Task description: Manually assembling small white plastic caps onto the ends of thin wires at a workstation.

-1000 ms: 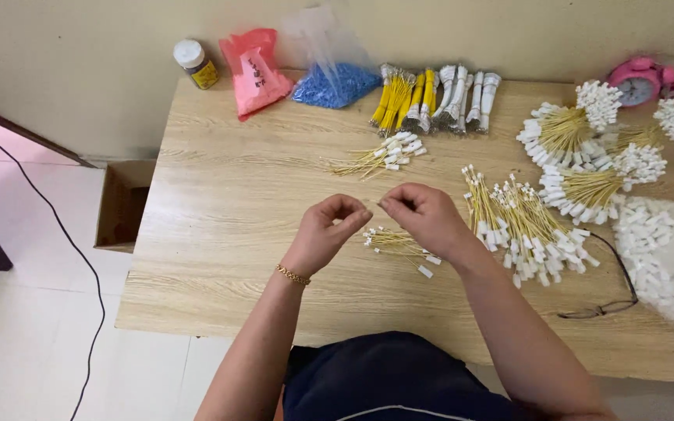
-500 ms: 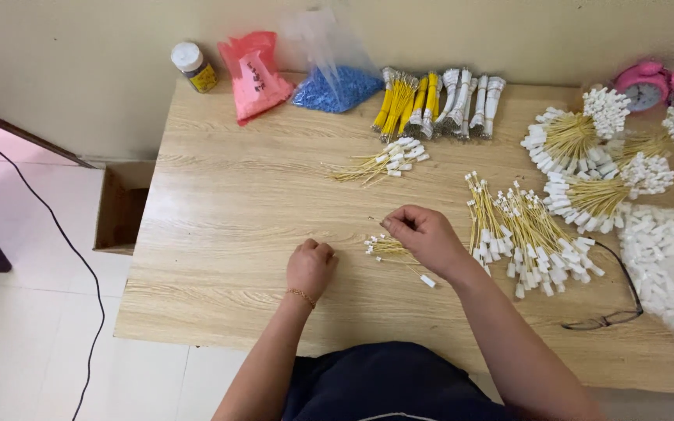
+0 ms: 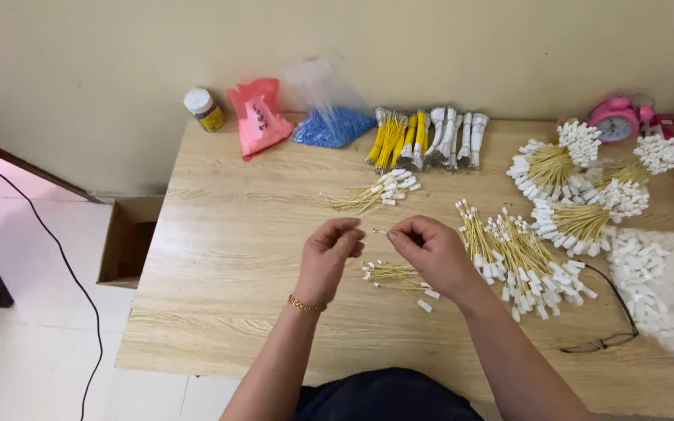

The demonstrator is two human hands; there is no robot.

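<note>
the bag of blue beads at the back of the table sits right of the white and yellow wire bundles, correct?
Not quite. In the head view the bag of blue beads sits at the back of the table, but left of the white and yellow wire bundles, beside the pink bag.

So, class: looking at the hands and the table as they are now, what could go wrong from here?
1. The thin yellow wire pinched between left hand and right hand could slip out.
2. The right forearm might sweep the loose wire pile beside it.
3. The eyeglasses near the table edge could get knocked off.
</note>
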